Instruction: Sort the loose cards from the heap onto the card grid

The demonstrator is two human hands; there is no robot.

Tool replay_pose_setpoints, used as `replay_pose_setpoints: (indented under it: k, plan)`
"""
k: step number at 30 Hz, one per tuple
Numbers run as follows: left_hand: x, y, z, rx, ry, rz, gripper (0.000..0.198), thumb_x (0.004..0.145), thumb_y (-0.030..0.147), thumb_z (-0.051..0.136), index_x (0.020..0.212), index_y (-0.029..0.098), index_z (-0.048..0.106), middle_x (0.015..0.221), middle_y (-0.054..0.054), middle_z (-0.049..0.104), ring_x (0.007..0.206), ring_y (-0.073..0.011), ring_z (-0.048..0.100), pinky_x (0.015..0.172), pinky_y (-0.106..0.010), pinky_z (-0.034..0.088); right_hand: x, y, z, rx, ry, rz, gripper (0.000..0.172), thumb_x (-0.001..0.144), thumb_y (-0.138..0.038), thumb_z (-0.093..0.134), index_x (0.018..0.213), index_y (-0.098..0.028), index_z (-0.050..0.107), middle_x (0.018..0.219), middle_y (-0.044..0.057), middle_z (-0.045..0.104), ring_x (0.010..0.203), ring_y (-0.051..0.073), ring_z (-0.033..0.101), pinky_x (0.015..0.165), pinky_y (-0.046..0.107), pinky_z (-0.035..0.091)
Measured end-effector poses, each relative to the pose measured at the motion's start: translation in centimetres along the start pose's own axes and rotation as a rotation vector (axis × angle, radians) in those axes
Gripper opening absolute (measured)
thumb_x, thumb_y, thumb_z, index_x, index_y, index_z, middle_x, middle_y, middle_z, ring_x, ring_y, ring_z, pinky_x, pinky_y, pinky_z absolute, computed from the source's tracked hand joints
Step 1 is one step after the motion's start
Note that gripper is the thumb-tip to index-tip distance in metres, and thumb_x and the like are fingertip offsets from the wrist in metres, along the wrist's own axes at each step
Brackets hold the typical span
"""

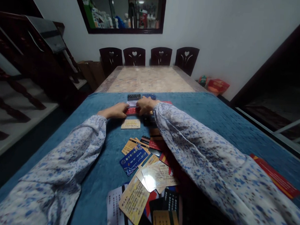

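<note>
My left hand (116, 110) is at the left end of a red card (132, 111), its finger and thumb closed on that edge. Gripping the other end, my right hand (145, 105) has curled fingers that hide part of the cards under it. Just beyond lies a pale lavender card (131, 103), then a black card (134, 97) and a blue card (149, 96) side by side. A cream card (131, 124) lies flat on the near side of the red one. Dark cards (149, 120) show partly beneath my right wrist.
A loose heap of overlapping cards spreads closer to me, with a blue card (134, 159) and a yellow card (134, 200) on top. A red packet (274, 176) lies at the right. The blue cloth (96, 170) covers the table's near part; several chairs (134, 56) stand beyond.
</note>
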State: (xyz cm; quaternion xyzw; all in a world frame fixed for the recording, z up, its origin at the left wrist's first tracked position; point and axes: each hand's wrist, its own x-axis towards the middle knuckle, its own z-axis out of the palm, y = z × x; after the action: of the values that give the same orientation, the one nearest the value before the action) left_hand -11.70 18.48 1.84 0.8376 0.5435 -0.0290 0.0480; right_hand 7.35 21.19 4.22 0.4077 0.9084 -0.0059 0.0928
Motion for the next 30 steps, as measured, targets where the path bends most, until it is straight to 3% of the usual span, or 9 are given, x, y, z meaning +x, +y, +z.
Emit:
replay_pose_setpoints:
  k: [5, 11, 16, 20, 30]
  plan:
    - [-0.7, -0.1, -0.3, 0.029, 0.08, -0.028, 0.051, 0.074, 0.028, 0.06, 0.123, 0.014, 0.065, 0.115, -0.013, 0.068, 0.103, -0.0294, 0.067, 0.095, -0.036, 0.054, -1.4, 1.4, -0.8, -0.047, 0.103, -0.033, 0.057, 0.08, -0.05, 0.077, 0.125, -0.016, 0.07, 0.135, 0.019, 0.065, 0.129, 0.039, 0.05, 0.1, 0.051, 0.043]
    - [-1.2, 0.9, -0.4, -0.009, 0.252, 0.004, 0.049, 0.082, 0.03, 0.054, 0.125, 0.011, 0.067, 0.12, -0.014, 0.067, 0.105, -0.0281, 0.066, 0.102, -0.037, 0.052, -5.3, 4.2, -1.2, -0.099, 0.188, -0.01, 0.047, 0.083, -0.048, 0.072, 0.12, -0.019, 0.072, 0.127, 0.016, 0.069, 0.124, 0.037, 0.05, 0.094, 0.046, 0.04]
    - [-1.7, 3.9, -0.2, 0.014, 0.325, 0.095, 0.046, 0.086, 0.028, 0.05, 0.126, 0.01, 0.067, 0.123, -0.016, 0.065, 0.115, -0.0301, 0.062, 0.107, -0.042, 0.049, -9.1, 6.2, -0.3, -0.098, 0.225, 0.025, 0.037, 0.09, -0.032, 0.062, 0.124, -0.02, 0.071, 0.125, 0.013, 0.071, 0.12, 0.033, 0.051, 0.09, 0.041, 0.037]
    - [-1.8, 6.0, -0.2, 0.022, 0.341, 0.153, 0.042, 0.089, 0.025, 0.049, 0.124, 0.01, 0.067, 0.125, -0.017, 0.065, 0.116, -0.0304, 0.06, 0.106, -0.044, 0.05, -11.2, 7.2, 0.8, -0.088, 0.237, 0.05, 0.036, 0.092, -0.03, 0.061, 0.124, -0.02, 0.072, 0.126, 0.013, 0.07, 0.119, 0.033, 0.05, 0.086, 0.039, 0.036]
    - [-2.7, 12.3, 1.1, -0.008, 0.32, 0.331, 0.034, 0.088, 0.01, 0.052, 0.115, 0.016, 0.071, 0.121, -0.014, 0.067, 0.116, -0.028, 0.06, 0.103, -0.044, 0.051, -16.9, 6.7, 4.3, -0.029, 0.219, 0.092, 0.036, 0.092, -0.025, 0.059, 0.126, -0.023, 0.071, 0.132, 0.013, 0.068, 0.119, 0.031, 0.049, 0.087, 0.04, 0.037]
